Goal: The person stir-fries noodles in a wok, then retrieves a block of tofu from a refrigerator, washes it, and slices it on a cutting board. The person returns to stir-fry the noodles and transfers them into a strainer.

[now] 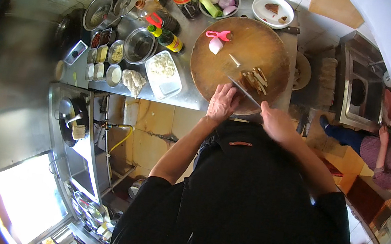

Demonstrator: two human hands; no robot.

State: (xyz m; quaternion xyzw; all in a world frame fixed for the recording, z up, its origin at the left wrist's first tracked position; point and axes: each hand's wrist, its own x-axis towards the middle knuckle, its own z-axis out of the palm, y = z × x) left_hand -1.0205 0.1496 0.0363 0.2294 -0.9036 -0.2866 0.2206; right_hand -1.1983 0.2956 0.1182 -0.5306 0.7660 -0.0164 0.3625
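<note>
We see the right hand (275,122) closed on the knife (244,91) at the board (247,39)'s six o'clock, the left hand (223,103) alongside, likely to steady — its grip hidden, we can't tell — sticks (256,80) at four.

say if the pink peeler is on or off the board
On: the pink peeler lies on the chopping board, inside its rim.

White light pours from a blown-out window (30,199), well to the lower left of the left grip (223,103), which looks fairly crisp. The right grip (279,126) is smeared by blur. Left of both, the steel table (191,85) carries a soft sheen; below them, black clothing (263,206) swallows detail. Far outward, straight edges bow toward a dark rim.
</note>
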